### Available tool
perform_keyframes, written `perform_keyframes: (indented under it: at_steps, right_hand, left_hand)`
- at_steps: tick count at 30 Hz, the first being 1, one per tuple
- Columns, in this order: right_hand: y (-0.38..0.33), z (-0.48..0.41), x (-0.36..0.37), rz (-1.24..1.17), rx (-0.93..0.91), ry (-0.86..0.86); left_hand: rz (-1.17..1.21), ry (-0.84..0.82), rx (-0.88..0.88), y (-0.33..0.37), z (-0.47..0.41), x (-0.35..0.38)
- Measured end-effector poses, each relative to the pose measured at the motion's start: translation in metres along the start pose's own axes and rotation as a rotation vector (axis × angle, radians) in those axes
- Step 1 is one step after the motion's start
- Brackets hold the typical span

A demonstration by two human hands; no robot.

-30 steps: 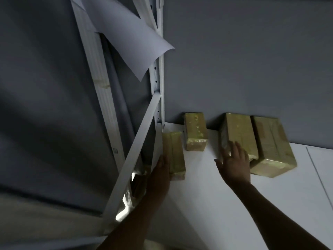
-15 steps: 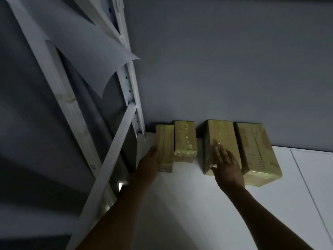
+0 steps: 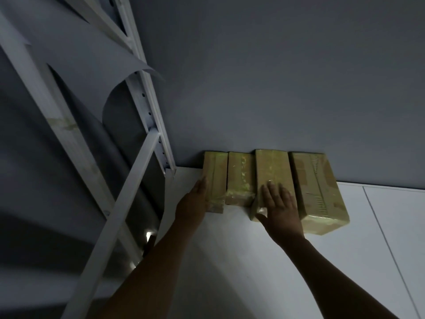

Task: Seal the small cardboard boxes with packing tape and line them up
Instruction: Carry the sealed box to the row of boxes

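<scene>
Several tape-wrapped cardboard boxes stand side by side in a row against the grey wall on the white table (image 3: 253, 261). My left hand (image 3: 195, 202) presses flat against the outer left side of the leftmost box (image 3: 215, 178). A second box (image 3: 240, 178) sits right of it. My right hand (image 3: 279, 207) lies with fingers spread on top of the third box (image 3: 271, 168). The largest box (image 3: 318, 189) is at the right end, touching the third one.
A white metal shelf frame (image 3: 147, 107) with a diagonal brace (image 3: 119, 208) rises at the left, close to the leftmost box. A curled white sheet (image 3: 96, 58) hangs from it. The grey wall (image 3: 276, 77) backs the row. A seam (image 3: 386, 245) runs across the table on the right.
Both hands pushed the boxes back and together. The gap between the second and third box has closed, and the row now sits against the wall. The view shifted left.
</scene>
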State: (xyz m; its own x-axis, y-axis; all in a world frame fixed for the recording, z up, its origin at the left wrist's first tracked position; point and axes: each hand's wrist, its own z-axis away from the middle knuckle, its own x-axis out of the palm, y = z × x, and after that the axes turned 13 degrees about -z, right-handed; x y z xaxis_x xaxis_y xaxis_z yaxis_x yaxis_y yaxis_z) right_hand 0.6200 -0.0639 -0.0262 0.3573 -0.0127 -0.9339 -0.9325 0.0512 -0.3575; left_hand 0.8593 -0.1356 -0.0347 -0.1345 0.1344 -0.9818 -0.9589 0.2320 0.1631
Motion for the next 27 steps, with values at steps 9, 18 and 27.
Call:
perform_keyframes:
  at_steps: [9,18,27]
  right_hand:
    - [-0.038,0.034,-0.008,0.025,-0.023,0.0]
    - [-0.102,0.151,0.007,-0.002,0.03,-0.048]
    - [-0.182,0.296,0.047,-0.057,0.122,-0.11]
  left_hand:
    - [-0.139,0.048,-0.054,0.006,0.073,-0.013]
    - [0.028,-0.037,0.038,-0.008,0.206,-0.009]
    - [0.028,-0.191,0.181,-0.075,0.36,0.004]
